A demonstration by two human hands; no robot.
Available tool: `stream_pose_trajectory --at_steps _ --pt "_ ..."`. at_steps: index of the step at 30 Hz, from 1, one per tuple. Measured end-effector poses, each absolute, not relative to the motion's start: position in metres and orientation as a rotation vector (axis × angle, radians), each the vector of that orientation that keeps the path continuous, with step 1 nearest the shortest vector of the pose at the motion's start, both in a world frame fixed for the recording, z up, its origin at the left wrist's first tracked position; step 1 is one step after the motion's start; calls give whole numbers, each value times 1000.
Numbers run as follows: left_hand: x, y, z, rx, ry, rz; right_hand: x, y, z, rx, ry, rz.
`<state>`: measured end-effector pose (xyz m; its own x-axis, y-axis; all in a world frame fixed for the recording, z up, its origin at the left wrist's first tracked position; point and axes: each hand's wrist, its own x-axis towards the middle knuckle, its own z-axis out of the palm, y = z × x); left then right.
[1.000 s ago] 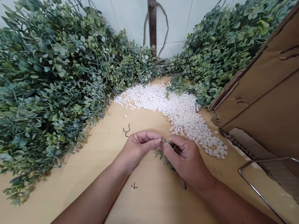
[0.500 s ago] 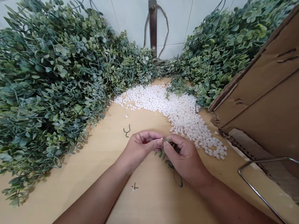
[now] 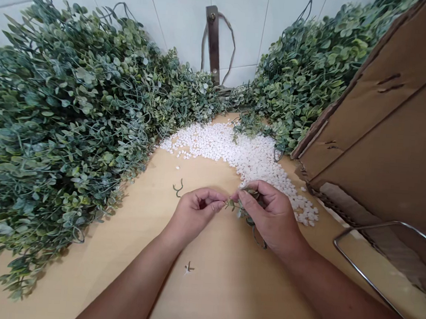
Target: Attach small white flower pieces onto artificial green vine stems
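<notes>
Between my hands is a small artificial leaf sprig point(image 3: 241, 212), green with a thin dark stem that loops down below my fingers. My right hand point(image 3: 271, 211) is closed round its leafy part. With thumb and forefinger, my left hand point(image 3: 198, 212) pinches the sprig's thin left tip. Just beyond the hands, many tiny white pieces point(image 3: 229, 143) lie scattered in a curved band on the wooden table point(image 3: 115, 274). Whether a white piece is in my fingers is too small to tell.
Artificial greenery is heaped on the left point(image 3: 80, 114), with another heap of greenery point(image 3: 304, 73) at the back right. A cardboard box point(image 3: 394, 110) and a bent metal rod point(image 3: 359, 267) stand at the right. Small stem scraps point(image 3: 177, 188) lie on the table. A metal bracket point(image 3: 213, 44) leans by the tiled wall.
My hands have drawn slightly apart, the right moving up and to the right with the sprig. More of the sprig's tip now shows between them. The view has shifted a little.
</notes>
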<state>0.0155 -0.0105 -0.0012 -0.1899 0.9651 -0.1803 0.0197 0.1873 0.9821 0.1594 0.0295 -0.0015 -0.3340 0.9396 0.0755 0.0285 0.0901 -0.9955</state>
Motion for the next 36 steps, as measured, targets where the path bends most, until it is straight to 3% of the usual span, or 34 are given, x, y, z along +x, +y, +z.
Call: stream_pose_trajectory --at_steps 19,25,28,31,36 --pt "22 -15 12 952 1451 1430 156 24 -1 -1037 -1987 1248" --pt "-3 -6 12 1244 1661 1265 155 23 -2 -1034 -2060 1150" --pt "-36 10 10 1451 2059 1243 154 23 -4 -1027 -2069 1132" --pt "-66 23 7 1655 2376 958 155 25 -5 -1053 -2021 1178" --pt "-82 28 5 1753 2426 796 155 28 -7 -1073 -1985 1277"
